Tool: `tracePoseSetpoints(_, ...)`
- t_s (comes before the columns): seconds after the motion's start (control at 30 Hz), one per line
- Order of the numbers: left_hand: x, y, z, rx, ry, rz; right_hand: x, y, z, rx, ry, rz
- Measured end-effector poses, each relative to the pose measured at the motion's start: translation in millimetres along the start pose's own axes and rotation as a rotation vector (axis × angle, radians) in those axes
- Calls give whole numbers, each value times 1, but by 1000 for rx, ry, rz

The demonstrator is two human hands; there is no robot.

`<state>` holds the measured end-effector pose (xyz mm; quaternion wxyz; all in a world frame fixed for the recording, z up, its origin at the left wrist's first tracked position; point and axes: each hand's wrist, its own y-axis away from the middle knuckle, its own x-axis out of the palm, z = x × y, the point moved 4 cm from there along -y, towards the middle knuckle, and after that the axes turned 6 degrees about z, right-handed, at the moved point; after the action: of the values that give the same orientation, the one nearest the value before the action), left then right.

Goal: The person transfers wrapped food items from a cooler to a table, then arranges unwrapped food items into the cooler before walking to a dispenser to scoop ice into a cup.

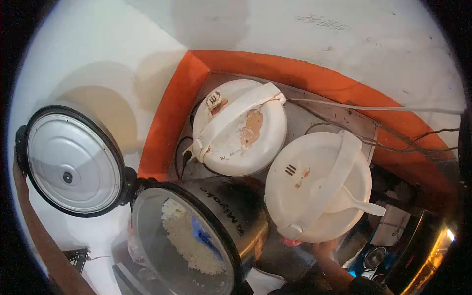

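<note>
Our right hand (327, 253) touches the white cooker (319, 184) just above it; our left arm reaches behind the open lid (71, 160), grip hidden.

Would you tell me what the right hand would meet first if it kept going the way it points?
Probably the near white rice cooker: the right hand reaches up toward its front edge; depth is unclear.

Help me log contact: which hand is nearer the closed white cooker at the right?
The right. The right hand is at the near edge of the closed white cooker, by its latch. The left hand itself is hidden; its forearm runs up behind the open lid, far left.
</note>
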<state>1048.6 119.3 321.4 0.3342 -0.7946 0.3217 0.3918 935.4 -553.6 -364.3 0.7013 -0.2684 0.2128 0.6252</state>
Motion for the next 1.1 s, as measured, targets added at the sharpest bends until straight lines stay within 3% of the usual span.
tracePoseSetpoints(0.07, -7, 16, -13, -3, -2, 13, 14, 12, -17, 122, -160, -75)
tracePoseSetpoints(0.13, -20, 38, -23, 34, -22, 59, 18, 24, -28, 115, -132, -10)
tracePoseSetpoints(0.2, -48, 61, -19, 84, -14, 166, -2, 7, 0, -34, 85, 199)
tracePoseSetpoints(0.23, -64, 76, -14, 103, -9, 217, -4, 2, 4, -56, 66, 173)
tracePoseSetpoints(0.4, -144, 173, 48, 21, 135, -74, 8, 14, -20, -99, 185, 186)
tracePoseSetpoints(0.57, 36, 329, -97, 101, 243, 153, 10, 17, -21, -155, 160, 112)
tracePoseSetpoints(0.63, 80, 379, -116, 74, 450, 282, 10, 18, -21, -179, 189, 119)
tracePoseSetpoints(0.67, 94, 405, -110, -14, 680, 299, 10, 18, -22, -196, 209, 127)
tracePoseSetpoints(0.73, 122, 450, -83, 41, 925, 408, 18, 19, -30, -98, 164, 162)
tracePoseSetpoints(0.8, 158, 489, -60, 156, 933, 456, 10, 21, -34, -41, 79, 210)
tracePoseSetpoints(0.83, 175, 508, -53, 99, 990, 442, 6, 20, -26, -31, 0, 235)
tracePoseSetpoints(1.0, 226, 576, -16, 144, 600, 312, 0, 28, -35, -42, -313, 160)
tracePoseSetpoints(1.03, 216, 586, -16, 81, 639, 266, -1, 30, -42, -4, -217, 162)
tracePoseSetpoints(1.1, 197, 617, -7, 60, 547, 101, -5, 47, -24, -178, -137, 221)
